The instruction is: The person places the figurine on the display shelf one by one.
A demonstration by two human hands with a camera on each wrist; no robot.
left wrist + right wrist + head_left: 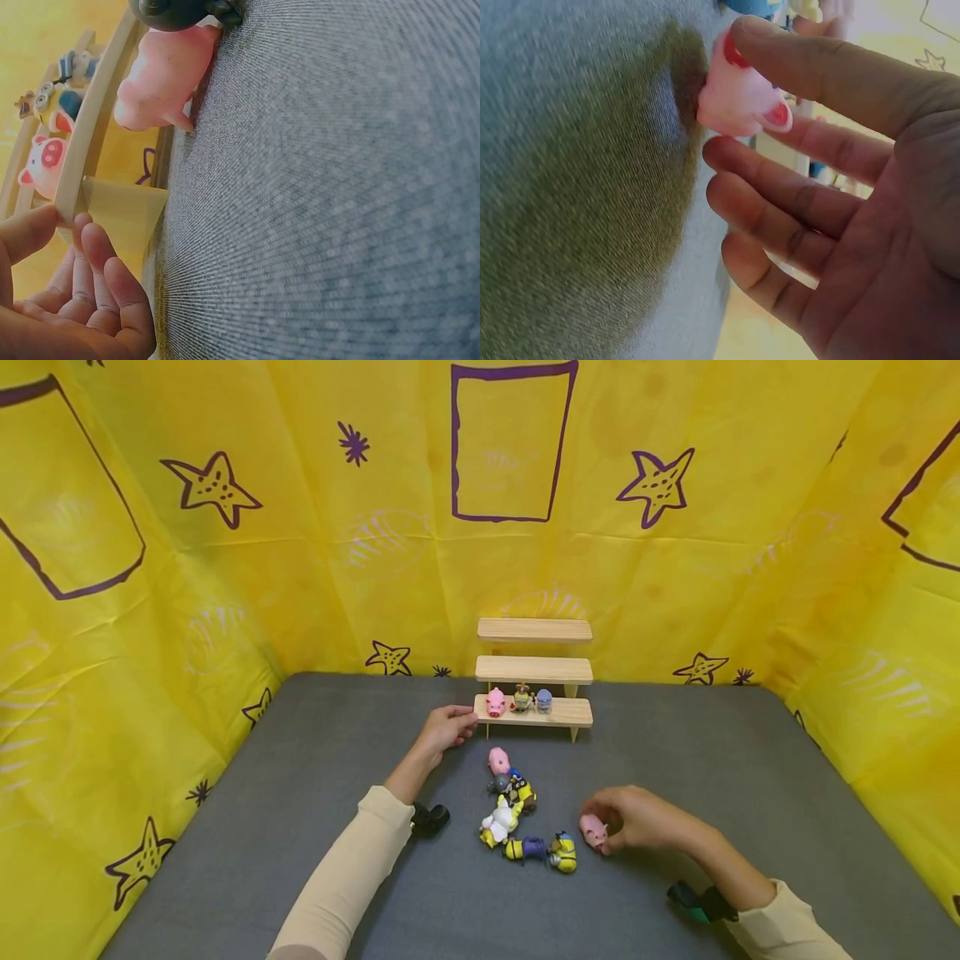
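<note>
My left hand (447, 727) pinches the left end of the lowest board of a three-tier wooden shelf (573, 712), thumb above and fingers beneath in the left wrist view. On that board stand a pink pig figurine (495, 702), a yellow goggled figurine (522, 698) and a small blue one (543, 701). Off to the right, my right hand (637, 817) holds another pink pig figurine (594, 832) between thumb and fingers, close over the grey cloth. In the right wrist view the thumb lies against the snout of this pig (739, 97).
A curved row of figurines lies between the hands: a pink pig (498, 761), a grey one (500, 784), a white-clad one (501, 820) and several yellow ones, such as the goggled figure (562, 852). Yellow patterned cloth (420, 585) walls the grey surface (360, 718).
</note>
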